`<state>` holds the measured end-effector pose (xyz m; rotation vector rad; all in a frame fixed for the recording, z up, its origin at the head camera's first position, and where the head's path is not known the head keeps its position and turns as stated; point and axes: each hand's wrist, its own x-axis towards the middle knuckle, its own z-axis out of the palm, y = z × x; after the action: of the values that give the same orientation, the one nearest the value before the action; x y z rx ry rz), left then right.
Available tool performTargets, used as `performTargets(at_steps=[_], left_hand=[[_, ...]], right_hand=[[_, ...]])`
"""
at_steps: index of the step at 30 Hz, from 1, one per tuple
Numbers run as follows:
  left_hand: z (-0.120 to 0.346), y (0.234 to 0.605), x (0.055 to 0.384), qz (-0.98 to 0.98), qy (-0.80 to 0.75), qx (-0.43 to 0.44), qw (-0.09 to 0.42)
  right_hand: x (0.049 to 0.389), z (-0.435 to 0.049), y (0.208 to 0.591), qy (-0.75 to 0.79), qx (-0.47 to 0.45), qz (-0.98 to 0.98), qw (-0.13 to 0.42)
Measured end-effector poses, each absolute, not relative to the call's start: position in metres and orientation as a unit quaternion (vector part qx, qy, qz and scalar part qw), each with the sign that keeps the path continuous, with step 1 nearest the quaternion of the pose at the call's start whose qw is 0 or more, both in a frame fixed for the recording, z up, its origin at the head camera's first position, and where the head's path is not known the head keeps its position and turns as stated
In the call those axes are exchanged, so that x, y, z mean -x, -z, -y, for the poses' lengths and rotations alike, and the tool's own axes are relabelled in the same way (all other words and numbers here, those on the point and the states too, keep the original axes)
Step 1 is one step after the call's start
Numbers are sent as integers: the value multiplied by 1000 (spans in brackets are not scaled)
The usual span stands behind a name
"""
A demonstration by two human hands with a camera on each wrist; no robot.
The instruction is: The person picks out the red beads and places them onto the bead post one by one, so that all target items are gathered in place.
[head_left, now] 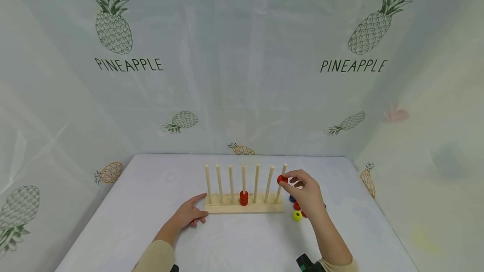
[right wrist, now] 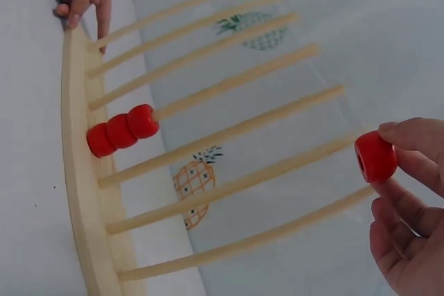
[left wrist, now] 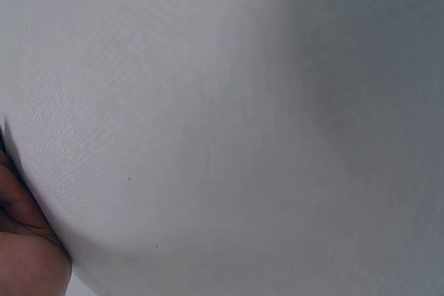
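A wooden peg stand (head_left: 244, 209) with several upright rods sits on the table. Three red beads (right wrist: 123, 130) are stacked on its middle rod. My right hand (head_left: 308, 192) pinches a single red bead (right wrist: 375, 157) between thumb and fingertips, up by the top of the rightmost rod (right wrist: 250, 232). The bead's hole shows on its side in the right wrist view. At the stand's left end, my left hand (head_left: 189, 212) holds the base, index finger at the back corner and thumb at the front one. Only part of that hand appears in the left wrist view.
Right of the stand lie loose beads: a yellow bead (head_left: 297, 215), a red bead (head_left: 296, 206) and a dark blue bead (head_left: 292, 199), with others partly hidden behind my right hand and forearm. A pineapple-printed curtain (head_left: 242, 74) hangs behind the white table (head_left: 234, 242).
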<state>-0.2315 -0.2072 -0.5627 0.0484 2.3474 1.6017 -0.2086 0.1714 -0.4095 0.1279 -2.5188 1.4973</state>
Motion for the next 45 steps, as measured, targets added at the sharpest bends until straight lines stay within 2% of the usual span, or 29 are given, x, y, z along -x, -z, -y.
performTargets(at_steps=[20,45], left_hand=[[207,563,231,-814,-561,-14,149],[206,560,231,-810,-567,-7,149]], right_hand=[[219,-148,384,-491,-215,829,157],[246,-117,362,-469,-267,831,132]])
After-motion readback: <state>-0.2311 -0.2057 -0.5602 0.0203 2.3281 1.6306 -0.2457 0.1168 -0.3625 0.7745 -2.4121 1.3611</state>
